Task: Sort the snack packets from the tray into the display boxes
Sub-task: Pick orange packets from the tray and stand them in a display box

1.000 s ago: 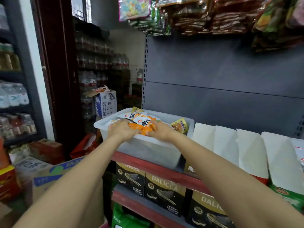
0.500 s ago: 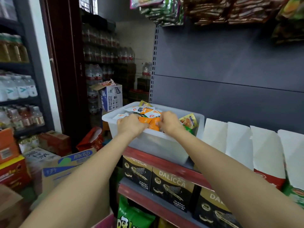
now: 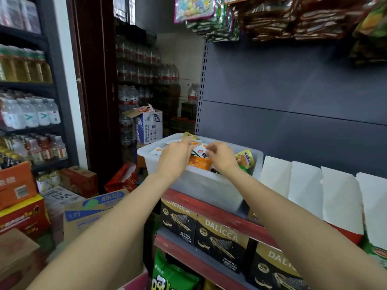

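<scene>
Tray: translucent white plastic tub [image 3: 201,186] on the red-edged metal shelf [image 3: 226,216], at 12 o'clock from the person; its left end juts past the shelf end.
Contents: loose heap of small foil snack packets, white-and-orange on top [image 3: 200,152], a plain orange one [image 3: 199,163] at the near wall, a yellow-green one [image 3: 245,159] leaning up at 3 o'clock of the heap.
Left hand: left hand [image 3: 174,158] over the heap's 9 o'clock side, fingers reaching onto the top packets; whether it pinches one or only touches cannot be told.
Right hand: right hand [image 3: 221,155] at the heap's 2 o'clock side, fingers curled down among the packets; a grip is likely, but the fingertips are hidden, so I cannot tell.
Hands together: close, a narrow gap between them, both inside the tray rim.
Display boxes: row of tall white open-topped cardboard boxes [image 3: 305,189] at 3 o'clock of the tray, the first just beside its right wall.
Below: black-and-gold wafer cartons [image 3: 222,245] on the lower shelf.
Risk, spill: heap stands above the rim; lifting one packet could drag neighbours over the wall to the floor.
Risk, tip: pressing on the overhanging left end could rock the tray.
Risk, mis-sort: similar white-and-orange faces overlap; two kinds could be taken for one.
Risk, drop: slick foil may slip during the carry toward 3 o'clock.
</scene>
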Motion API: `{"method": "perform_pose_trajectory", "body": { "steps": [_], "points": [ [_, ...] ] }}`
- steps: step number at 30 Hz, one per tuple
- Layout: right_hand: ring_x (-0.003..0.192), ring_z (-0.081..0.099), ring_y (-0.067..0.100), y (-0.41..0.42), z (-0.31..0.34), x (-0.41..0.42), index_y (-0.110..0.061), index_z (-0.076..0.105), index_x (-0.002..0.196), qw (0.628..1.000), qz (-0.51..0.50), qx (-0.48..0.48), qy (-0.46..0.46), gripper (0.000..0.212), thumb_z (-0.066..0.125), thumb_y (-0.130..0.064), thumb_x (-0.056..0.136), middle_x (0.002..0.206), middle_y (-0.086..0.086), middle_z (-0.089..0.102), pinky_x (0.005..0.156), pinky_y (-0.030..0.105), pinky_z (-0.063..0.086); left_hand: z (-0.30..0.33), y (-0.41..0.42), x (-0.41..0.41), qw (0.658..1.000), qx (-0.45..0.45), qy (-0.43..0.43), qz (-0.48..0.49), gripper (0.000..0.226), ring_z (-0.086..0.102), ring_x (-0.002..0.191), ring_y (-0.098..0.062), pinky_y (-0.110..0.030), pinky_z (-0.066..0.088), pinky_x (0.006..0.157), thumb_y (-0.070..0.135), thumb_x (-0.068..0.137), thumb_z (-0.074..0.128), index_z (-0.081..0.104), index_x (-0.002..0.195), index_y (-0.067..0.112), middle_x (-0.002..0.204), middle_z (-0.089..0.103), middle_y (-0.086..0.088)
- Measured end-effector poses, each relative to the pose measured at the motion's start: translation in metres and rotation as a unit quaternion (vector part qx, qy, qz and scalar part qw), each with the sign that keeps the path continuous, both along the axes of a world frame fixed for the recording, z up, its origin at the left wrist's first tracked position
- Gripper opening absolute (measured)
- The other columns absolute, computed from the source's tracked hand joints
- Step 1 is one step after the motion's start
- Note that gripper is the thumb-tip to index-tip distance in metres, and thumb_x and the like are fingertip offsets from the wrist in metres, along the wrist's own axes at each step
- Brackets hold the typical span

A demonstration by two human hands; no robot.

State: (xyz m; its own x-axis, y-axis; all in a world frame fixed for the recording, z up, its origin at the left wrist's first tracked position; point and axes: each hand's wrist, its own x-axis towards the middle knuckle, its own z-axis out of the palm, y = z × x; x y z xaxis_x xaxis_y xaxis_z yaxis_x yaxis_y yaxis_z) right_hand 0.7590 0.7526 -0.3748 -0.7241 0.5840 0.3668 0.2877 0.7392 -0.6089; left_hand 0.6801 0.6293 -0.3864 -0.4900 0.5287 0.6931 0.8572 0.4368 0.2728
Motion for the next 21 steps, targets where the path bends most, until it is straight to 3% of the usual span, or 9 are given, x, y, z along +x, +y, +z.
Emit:
{"method": "perform_pose_trajectory", "body": {
  "steps": [2,4,6,9,11,13,15,17,21],
  "points": [
    [0.075,0.062,0.019,-0.006,0.008,0.006,-0.004,0.063,0.09,0.972,0.032,-0.206,0.105,0.028,0.046,-0.026,0.098,0.079,0.01,0.065,0.075,0.034,0.053,0.002,-0.004,0.01,0.998,0.054,0.005,-0.04,0.03,0.061,0.076,-0.035,-0.04,0.043,0.061,0.03,0.099,0.042,0.059,0.105,0.006,0.078,0.067,-0.017],
    [0.076,0.067,0.022,-0.012,0.018,0.02,0.001,0.062,0.096,0.891,0.099,-0.42,0.142,0.038,0.043,-0.032,0.099,0.082,0.016,0.068,0.067,0.029,0.057,0.002,-0.005,0.02,0.994,0.073,0.005,-0.085,0.029,0.062,0.076,-0.033,-0.04,0.044,0.063,0.031,0.097,0.045,0.063,0.1,0.009,0.078,0.068,-0.013],
    [0.075,0.067,0.024,-0.013,0.026,0.038,0.004,0.061,0.091,0.845,0.144,-0.488,0.167,0.028,0.045,-0.018,0.098,0.078,0.016,0.069,0.064,0.029,0.058,0.003,-0.005,0.031,0.99,0.075,-0.008,-0.121,0.025,0.063,0.077,-0.029,-0.038,0.046,0.065,0.031,0.095,0.049,0.067,0.098,0.013,0.081,0.07,-0.007],
    [0.07,0.065,0.023,-0.006,0.033,0.069,0.013,0.061,0.099,0.836,0.153,-0.477,0.227,0.022,0.041,0.009,0.091,0.077,0.017,0.067,0.061,0.028,0.059,0.006,0.002,0.048,0.974,0.098,-0.085,-0.187,0.015,0.064,0.097,-0.016,-0.035,0.049,0.083,0.028,0.088,0.063,0.07,0.097,0.018,0.107,0.07,0.003],
    [0.071,0.066,0.022,0.001,0.034,0.091,0.01,0.058,0.113,0.851,0.133,-0.447,0.242,0.029,0.041,0.013,0.09,0.086,0.017,0.066,0.062,0.029,0.059,0.008,0.012,0.062,0.96,0.094,-0.145,-0.219,0.029,0.05,0.118,-0.01,-0.028,0.039,0.097,0.028,0.083,0.07,0.066,0.11,0.018,0.129,0.057,0.006],
    [0.075,0.066,0.023,0.009,0.034,0.114,0.0,0.054,0.119,0.867,0.11,-0.418,0.247,0.034,0.043,0.012,0.09,0.092,0.015,0.065,0.066,0.032,0.059,0.013,0.022,0.081,0.937,0.105,-0.217,-0.253,0.051,0.043,0.123,-0.007,-0.025,0.036,0.099,0.027,0.079,0.074,0.055,0.126,0.021,0.137,0.045,0.007],
    [0.077,0.065,0.022,0.017,0.033,0.139,-0.011,0.047,0.128,0.883,0.087,-0.387,0.251,0.047,0.046,0.012,0.088,0.093,0.013,0.065,0.071,0.037,0.058,0.02,0.034,0.104,0.894,0.123,-0.304,-0.306,0.063,0.051,0.118,-0.01,-0.026,0.047,0.092,0.025,0.078,0.075,0.046,0.133,0.023,0.135,0.046,0.006],
    [0.083,0.065,0.022,0.027,0.03,0.167,-0.023,0.039,0.134,0.897,0.082,-0.356,0.247,0.06,0.049,0.012,0.086,0.095,0.011,0.067,0.071,0.037,0.058,0.026,0.046,0.128,0.851,0.139,-0.357,-0.359,0.064,0.06,0.104,-0.01,-0.019,0.052,0.081,0.014,0.08,0.073,0.041,0.136,0.018,0.129,0.049,0.005],
    [0.096,0.064,0.023,0.048,0.025,0.226,-0.035,0.036,0.138,0.928,0.045,-0.292,0.229,0.07,0.058,0.005,0.086,0.107,0.012,0.066,0.073,0.038,0.056,0.033,0.071,0.176,0.812,0.142,-0.384,-0.415,0.055,0.064,0.073,-0.001,-0.013,0.053,0.062,-0.004,0.082,0.066,0.047,0.128,0.016,0.111,0.056,0.005]
  ]
}}
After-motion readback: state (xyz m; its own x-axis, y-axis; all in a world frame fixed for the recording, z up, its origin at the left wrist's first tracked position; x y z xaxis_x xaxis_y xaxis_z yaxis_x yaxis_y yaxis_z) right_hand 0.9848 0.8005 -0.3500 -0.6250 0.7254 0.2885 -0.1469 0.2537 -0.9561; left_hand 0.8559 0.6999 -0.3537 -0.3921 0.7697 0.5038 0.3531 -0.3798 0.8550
